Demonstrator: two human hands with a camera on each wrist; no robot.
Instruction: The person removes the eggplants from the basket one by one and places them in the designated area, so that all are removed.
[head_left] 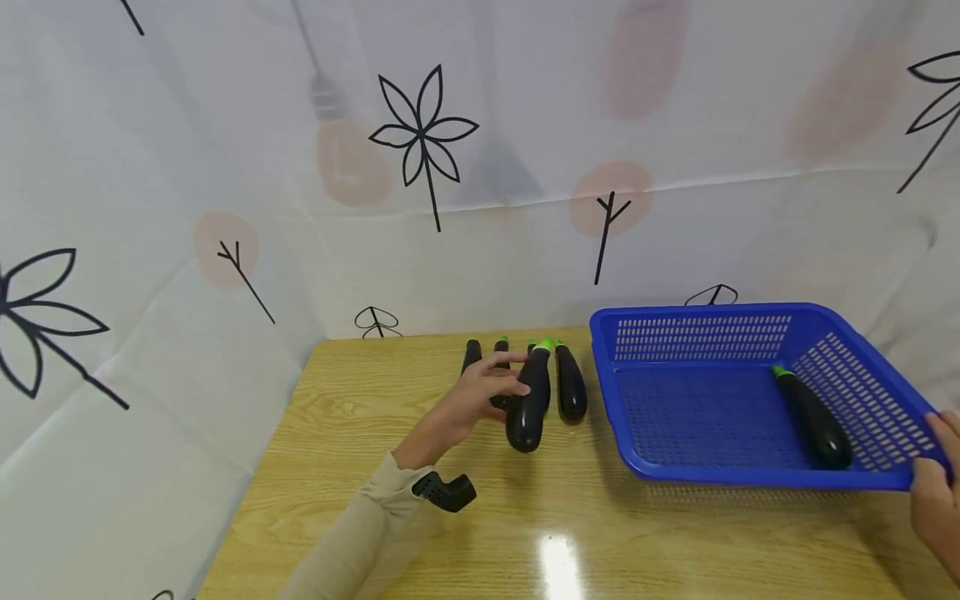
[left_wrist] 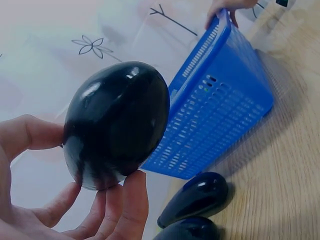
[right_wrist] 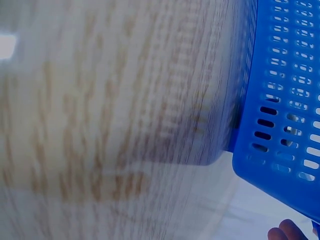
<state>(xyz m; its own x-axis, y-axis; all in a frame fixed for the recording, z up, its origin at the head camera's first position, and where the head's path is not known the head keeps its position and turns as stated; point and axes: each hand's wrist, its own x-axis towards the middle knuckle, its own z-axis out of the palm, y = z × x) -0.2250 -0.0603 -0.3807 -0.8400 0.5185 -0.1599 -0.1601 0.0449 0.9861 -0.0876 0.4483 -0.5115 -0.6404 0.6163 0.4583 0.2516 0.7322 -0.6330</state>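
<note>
My left hand (head_left: 480,392) grips a dark eggplant (head_left: 529,404) with a green stem end, lifted over the table. In the left wrist view the thumb and fingers pinch the sides of this eggplant (left_wrist: 117,125), its rounded end toward the camera. More eggplants lie behind and beside it; one (head_left: 571,387) rests just to the right. At the far right, my right hand (head_left: 941,492) holds the rim corner of a blue perforated basket (head_left: 716,477). Inside the basket, along its right side, lies a single eggplant (head_left: 813,421). Only fingertips (right_wrist: 286,232) show in the right wrist view.
The wooden table (head_left: 337,442) carries the basket on its right part and the eggplants near its back edge. A white patterned cloth (head_left: 510,250) hangs behind and at the left. A black wrist device (head_left: 446,492) sits at the left cuff.
</note>
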